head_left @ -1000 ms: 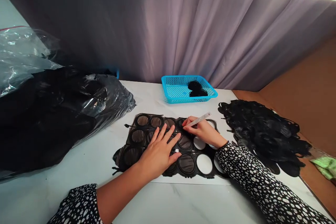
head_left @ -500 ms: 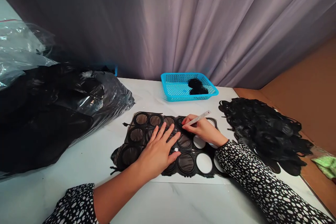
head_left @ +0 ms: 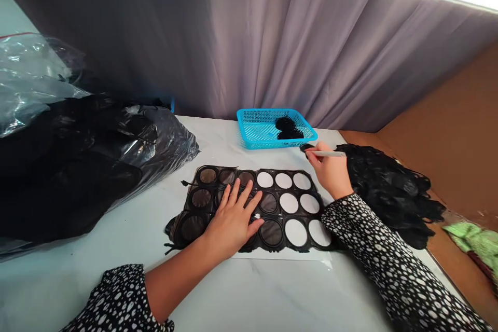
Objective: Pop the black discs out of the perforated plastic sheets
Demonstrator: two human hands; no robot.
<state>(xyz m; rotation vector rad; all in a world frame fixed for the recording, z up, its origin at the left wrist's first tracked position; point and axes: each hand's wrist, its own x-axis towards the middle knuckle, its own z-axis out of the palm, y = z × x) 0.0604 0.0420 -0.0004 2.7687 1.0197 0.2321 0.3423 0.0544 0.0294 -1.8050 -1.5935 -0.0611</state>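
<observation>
A black sheet with rows of round cut-outs lies on white paper. Dark discs fill the circles on its left side; several circles on the right show white. My left hand rests flat on the sheet with fingers spread, covering some circles. Beyond the sheet's far right corner, my right hand is raised near the blue basket. It grips a thin whitish pen-shaped tool, and a small black disc is at its fingertips. Black discs are piled inside the basket.
A large plastic bag of black material takes up the left of the table. To the right lies a heap of black scraps. A green cloth sits at the right edge, and a grey curtain hangs behind.
My right hand has lifted from the sheet and moved up and right toward the basket, taking a black disc out. One more circle in the far row now shows white. My left hand stays put.
</observation>
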